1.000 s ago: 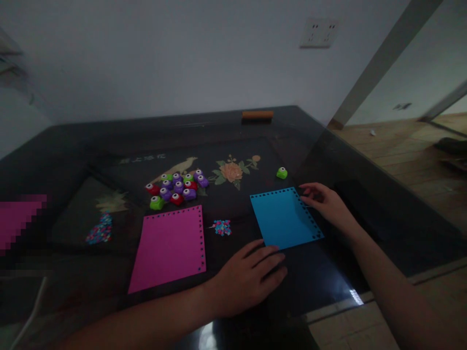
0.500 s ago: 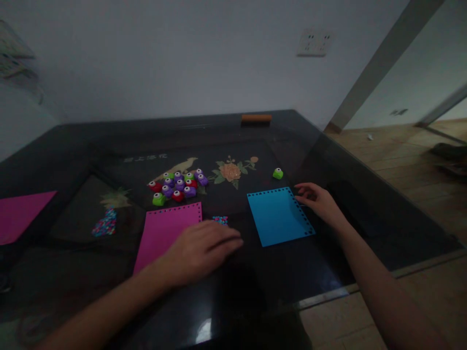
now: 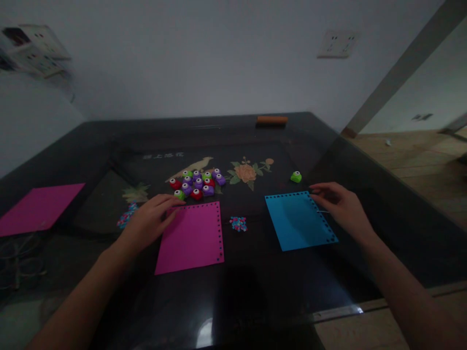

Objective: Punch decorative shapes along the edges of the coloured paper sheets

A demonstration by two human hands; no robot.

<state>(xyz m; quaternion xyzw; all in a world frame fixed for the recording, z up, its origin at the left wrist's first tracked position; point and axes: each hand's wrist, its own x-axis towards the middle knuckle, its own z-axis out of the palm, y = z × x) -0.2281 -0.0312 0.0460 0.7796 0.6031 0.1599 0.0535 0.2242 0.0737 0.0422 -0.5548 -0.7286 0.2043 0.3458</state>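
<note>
My left hand (image 3: 153, 218) is over the far left corner of a pink sheet (image 3: 193, 238) with small punched holes along its far and right edges. Its fingers are stretched out and slightly apart, nothing visible in them. At the far right corner of a blue sheet (image 3: 297, 223), also punched along two edges, my right hand (image 3: 337, 206) has thumb and forefinger bent close together. A thin white strand (image 3: 323, 211) shows beside its palm; what the fingertips hold is too dark to make out. Between the sheets lies a small pile of pink, blue and white bits (image 3: 238, 223).
Several red, green and purple eye-topped pieces (image 3: 198, 183) cluster behind the pink sheet. One green piece (image 3: 296, 177) sits alone behind the blue sheet. Another pink sheet (image 3: 44, 209) and a second pile of bits (image 3: 126, 216) lie left. A brown roll (image 3: 272, 120) is near the wall.
My left hand has moved left and away from me, from beside the small pile to the pink sheet's far left corner. My right hand stays by the blue sheet. The view has turned left.
</note>
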